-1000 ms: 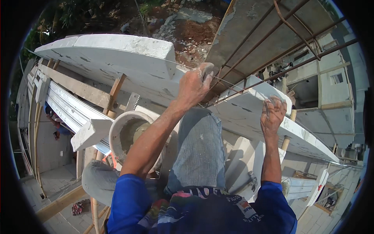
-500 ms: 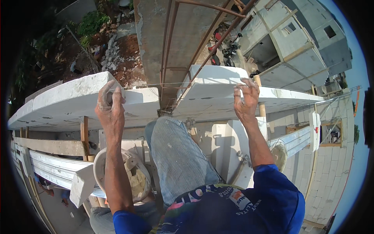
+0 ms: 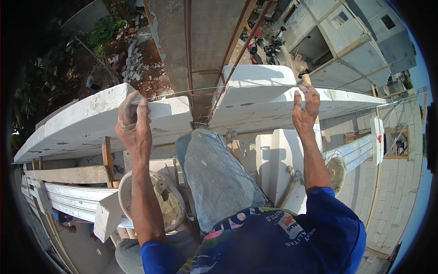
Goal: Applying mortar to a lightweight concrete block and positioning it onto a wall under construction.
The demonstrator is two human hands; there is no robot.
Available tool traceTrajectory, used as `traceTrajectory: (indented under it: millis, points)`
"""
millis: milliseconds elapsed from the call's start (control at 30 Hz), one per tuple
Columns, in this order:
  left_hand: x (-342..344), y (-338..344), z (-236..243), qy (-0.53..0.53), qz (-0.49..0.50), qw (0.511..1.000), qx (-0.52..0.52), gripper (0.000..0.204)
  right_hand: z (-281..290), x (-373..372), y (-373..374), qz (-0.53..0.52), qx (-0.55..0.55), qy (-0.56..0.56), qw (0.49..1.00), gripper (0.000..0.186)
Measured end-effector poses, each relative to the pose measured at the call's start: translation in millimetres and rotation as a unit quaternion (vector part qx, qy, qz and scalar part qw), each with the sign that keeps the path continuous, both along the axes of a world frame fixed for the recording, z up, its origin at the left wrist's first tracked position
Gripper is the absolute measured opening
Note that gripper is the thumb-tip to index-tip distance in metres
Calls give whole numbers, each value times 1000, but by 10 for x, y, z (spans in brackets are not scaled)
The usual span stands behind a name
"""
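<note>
A thin taut string runs across the top of a white block wall. My left hand, dusted with mortar, pinches the string above the wall's left stretch. My right hand holds the same string with raised fingertips at the edge of the right stretch of wall. Between the hands a grey concrete column with rusty rebar rises from the wall. My knee in grey jeans points at the column's foot.
A white bucket with mortar and a trowel sits under my left forearm. A second bucket hangs at the right. Wooden planks and props stand at the left. Far below are rubble, buildings, and parked motorbikes.
The view has swung so the wall now lies level across the picture. Both hands stayed on the string, spread wider apart, the left moving off to the left of the column.
</note>
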State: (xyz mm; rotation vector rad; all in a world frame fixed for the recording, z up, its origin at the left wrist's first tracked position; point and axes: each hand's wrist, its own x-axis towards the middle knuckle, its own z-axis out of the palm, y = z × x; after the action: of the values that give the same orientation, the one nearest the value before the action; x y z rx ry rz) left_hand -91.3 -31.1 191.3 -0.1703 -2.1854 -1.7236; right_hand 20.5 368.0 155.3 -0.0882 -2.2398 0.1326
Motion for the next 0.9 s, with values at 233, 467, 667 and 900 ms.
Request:
traceTrajectory:
  millis: [233,467,667,900]
  points:
    - [-41,-85,53,19,13,999,-40,27,-51,87,1,-17,-16,-5,1000,33]
    - [36,-29,88,-2,17,999,-45,26,-131,186,-55,-30,-55,-33,997,36]
    - [-60,-77,300,34,62,996,-62,31,-143,202,-116,-23,-60,-44,997,35]
    - [-157,133,354,41,24,997,-57,29,-92,291,-59,-31,-57,-50,997,33]
